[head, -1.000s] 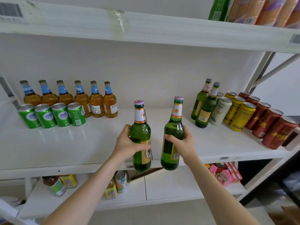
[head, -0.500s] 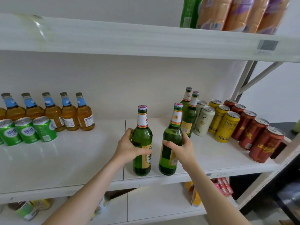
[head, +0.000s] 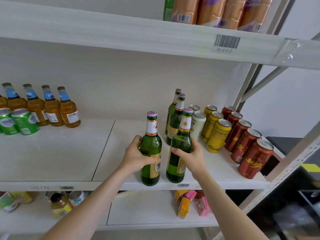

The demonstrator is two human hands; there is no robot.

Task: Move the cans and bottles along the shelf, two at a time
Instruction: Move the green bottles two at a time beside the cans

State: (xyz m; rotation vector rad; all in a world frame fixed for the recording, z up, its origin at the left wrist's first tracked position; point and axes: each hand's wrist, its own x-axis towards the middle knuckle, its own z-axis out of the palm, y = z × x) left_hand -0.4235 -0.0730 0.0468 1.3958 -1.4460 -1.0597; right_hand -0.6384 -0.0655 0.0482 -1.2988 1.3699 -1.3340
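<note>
My left hand (head: 136, 155) grips one green bottle (head: 151, 144), my right hand (head: 193, 157) its twin (head: 181, 141), near the standing pair (head: 174, 118); I reckon the amber bottles (head: 52, 108) and green cans (head: 24, 122) remain.

A: What shows of the person?

B: Two arms only. The left forearm (head: 90, 208) enters from the lower left of the frame, and the right forearm (head: 225, 205) from the lower right.

A: Any clothing?

B: Both are bare right to the bottom edge. The left hand (head: 136, 154) and right hand (head: 191, 155), near the lower middle, are bare too, and slim.

A: Fingernails?

B: Too small to tell.
</note>
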